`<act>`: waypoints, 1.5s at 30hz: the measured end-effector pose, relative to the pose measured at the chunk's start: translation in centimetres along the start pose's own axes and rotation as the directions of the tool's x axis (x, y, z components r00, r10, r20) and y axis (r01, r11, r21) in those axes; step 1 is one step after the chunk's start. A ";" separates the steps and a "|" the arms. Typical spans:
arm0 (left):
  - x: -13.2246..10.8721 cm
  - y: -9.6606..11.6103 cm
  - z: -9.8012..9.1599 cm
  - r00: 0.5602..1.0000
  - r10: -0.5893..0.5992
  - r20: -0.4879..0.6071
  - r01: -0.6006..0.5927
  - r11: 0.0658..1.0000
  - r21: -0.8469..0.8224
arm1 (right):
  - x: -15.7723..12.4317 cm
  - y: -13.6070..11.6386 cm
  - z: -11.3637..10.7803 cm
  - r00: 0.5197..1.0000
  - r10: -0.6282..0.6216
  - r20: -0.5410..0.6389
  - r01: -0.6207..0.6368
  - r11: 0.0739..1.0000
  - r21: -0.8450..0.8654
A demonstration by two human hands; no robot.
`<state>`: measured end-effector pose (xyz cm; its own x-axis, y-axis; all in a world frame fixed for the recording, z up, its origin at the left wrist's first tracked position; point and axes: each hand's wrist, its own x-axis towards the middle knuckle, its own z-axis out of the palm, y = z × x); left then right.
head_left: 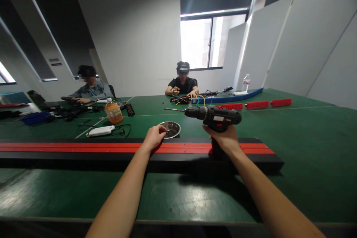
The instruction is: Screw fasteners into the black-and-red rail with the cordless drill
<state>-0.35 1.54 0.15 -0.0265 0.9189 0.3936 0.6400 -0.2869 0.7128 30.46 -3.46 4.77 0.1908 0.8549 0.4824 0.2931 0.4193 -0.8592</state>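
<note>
My right hand (226, 140) is wrapped round the grip of a black cordless drill (213, 114), held up above the table. A long thin bit (173, 109) points left from its chuck. My left hand (154, 137) is at the left rim of a small steel bowl (177, 126), with its fingers pinched together. Whatever may be between those fingertips is too small to make out. Small dark pieces, which look like screws, lie inside the bowl. In front of it a long black bar with a red strip (117, 147) stretches across the table beneath both hands.
Two people sit across the green table (306, 156). An orange-filled bottle (113, 112), a white power adapter (100, 131) and cables lie to the left. Red blocks (256, 105), a blue curved strip (234, 98), wires and a clear bottle (245, 83) are farther back.
</note>
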 end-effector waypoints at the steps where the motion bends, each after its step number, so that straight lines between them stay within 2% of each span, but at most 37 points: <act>1: 0.0 -0.1 0.1 1.000 0.007 0.026 -0.009 0.999 0.052 | 0.2 0.0 -0.4 0.999 -0.005 0.032 0.005 1.000 -0.025; 4: -0.1 0.1 0.2 0.996 0.030 0.079 -0.045 0.979 0.199 | 0.9 -0.3 -2.1 0.988 -0.050 0.147 0.069 0.990 -0.125; 6: -0.2 0.3 0.2 0.994 0.039 0.106 -0.067 0.960 0.271 | 1.4 -0.7 -3.3 0.976 -0.088 0.199 0.139 0.956 -0.260; 10: -0.5 0.6 0.2 0.992 0.045 0.116 -0.078 0.953 0.293 | 2.1 -1.9 -5.9 0.947 -0.134 0.291 0.282 0.781 -0.557; 16: -0.7 0.7 0.1 0.991 0.050 0.125 -0.090 0.937 0.337 | 2.4 -3.8 -8.7 0.910 -0.124 0.397 0.377 0.646 -0.663; 21: -0.8 1.0 0.1 0.986 0.033 0.161 -0.097 0.908 0.407 | 1.9 -5.1 -9.2 0.892 -0.101 0.440 0.430 0.489 -0.759; 25: -0.8 1.2 0.1 0.982 0.035 0.186 -0.116 0.887 0.446 | 2.0 -6.4 -8.7 0.866 -0.044 0.498 0.460 0.462 -0.759; 30: -0.8 1.3 0.1 0.982 0.033 0.186 -0.117 0.882 0.458 | 3.8 -8.5 -7.3 0.805 -0.054 0.591 0.556 0.416 -0.720; 36: -0.8 1.4 0.1 0.983 0.033 0.183 -0.116 0.878 0.464 | 6.1 -11.8 -3.6 0.733 -0.139 0.666 0.673 0.292 -0.679; 39: -0.8 1.2 0.1 0.983 0.041 0.179 -0.119 0.882 0.455 | 6.6 -13.3 -1.4 0.692 -0.208 0.691 0.716 0.318 -0.621; 42: -0.8 1.0 0.1 0.983 0.048 0.175 -0.124 0.882 0.454 | 6.7 -14.5 0.3 0.685 -0.227 0.692 0.715 0.392 -0.579; 45: -0.8 0.9 0.2 0.984 0.044 0.175 -0.121 0.882 0.456 | 6.6 -15.4 1.0 0.684 -0.213 0.697 0.715 0.385 -0.584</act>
<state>0.40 0.56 0.39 0.1365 0.9384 0.3175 0.9177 -0.2405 0.3161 26.31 -4.02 20.98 -0.5854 0.7085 0.3942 0.7961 0.5943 0.1141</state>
